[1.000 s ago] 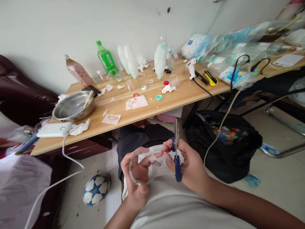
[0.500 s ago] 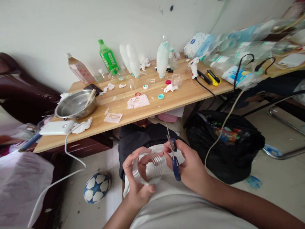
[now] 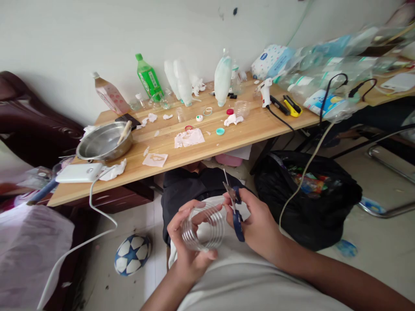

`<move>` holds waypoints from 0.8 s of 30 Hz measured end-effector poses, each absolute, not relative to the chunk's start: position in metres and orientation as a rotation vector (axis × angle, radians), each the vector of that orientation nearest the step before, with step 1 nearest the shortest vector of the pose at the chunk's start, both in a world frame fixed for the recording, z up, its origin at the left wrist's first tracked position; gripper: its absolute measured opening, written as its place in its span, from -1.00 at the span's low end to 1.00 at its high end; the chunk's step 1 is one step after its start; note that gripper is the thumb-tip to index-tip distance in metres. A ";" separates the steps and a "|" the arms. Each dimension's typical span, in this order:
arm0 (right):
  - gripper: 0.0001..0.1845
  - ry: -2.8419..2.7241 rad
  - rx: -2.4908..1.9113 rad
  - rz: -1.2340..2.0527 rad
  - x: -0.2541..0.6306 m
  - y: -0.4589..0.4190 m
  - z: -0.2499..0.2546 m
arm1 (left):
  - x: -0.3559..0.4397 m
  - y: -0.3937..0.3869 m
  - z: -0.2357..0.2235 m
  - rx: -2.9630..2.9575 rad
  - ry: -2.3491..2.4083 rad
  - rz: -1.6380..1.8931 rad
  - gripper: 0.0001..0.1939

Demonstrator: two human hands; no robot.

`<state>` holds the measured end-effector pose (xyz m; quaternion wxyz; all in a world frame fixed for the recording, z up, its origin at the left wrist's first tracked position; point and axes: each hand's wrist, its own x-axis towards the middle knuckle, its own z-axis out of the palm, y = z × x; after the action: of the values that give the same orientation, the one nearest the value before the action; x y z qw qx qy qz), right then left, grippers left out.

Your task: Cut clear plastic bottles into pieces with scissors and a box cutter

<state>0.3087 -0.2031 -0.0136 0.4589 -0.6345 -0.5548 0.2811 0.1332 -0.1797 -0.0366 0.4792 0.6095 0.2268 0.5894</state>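
White wall (image 3: 97, 34) behind, cluttered wood table (image 3: 246, 131) ahead of both hands. Clear ribbed plastic ring (image 3: 215, 231) is held over the lap by the left hand (image 3: 186, 248), fingers and thumb curled around its outside. Blue-handled scissors (image 3: 238, 225) are gripped in the right hand (image 3: 257, 220), just right of the ring; blades are parted and pointed away from the body. Right fingertips are brought right up to the ring's edge; contact can't be confirmed. Metal bowl (image 3: 121, 149) is set on the table, forward-left of the left hand. Glue gun (image 3: 266, 93) is placed ahead of the right hand, yellow cutter (image 3: 293, 108) just right of it. Black bag (image 3: 311, 224) is parked on the floor, right of the right hand; ball (image 3: 132, 255) is seen left of the left hand.
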 end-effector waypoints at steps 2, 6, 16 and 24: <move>-0.68 -1.340 -1.544 0.714 0.309 -0.203 -0.015 | 0.134 -0.180 -0.033 1.446 0.516 1.432 -0.25; -0.70 -1.262 -1.490 0.759 0.308 -0.203 -0.014 | 0.138 -0.175 -0.022 1.158 0.543 1.402 -0.40; -0.38 -1.630 -1.412 0.808 0.317 -0.217 -0.001 | 0.139 -0.168 0.012 0.612 0.784 1.130 -0.59; -0.60 -1.779 -1.513 0.997 0.310 -0.219 0.009 | 0.136 -0.165 0.019 0.715 0.925 1.212 -0.52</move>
<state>0.3103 -0.2190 0.0092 0.2965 -0.5691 -0.6691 0.3748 0.1361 -0.1650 0.0191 0.6660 0.3169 0.4096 0.5369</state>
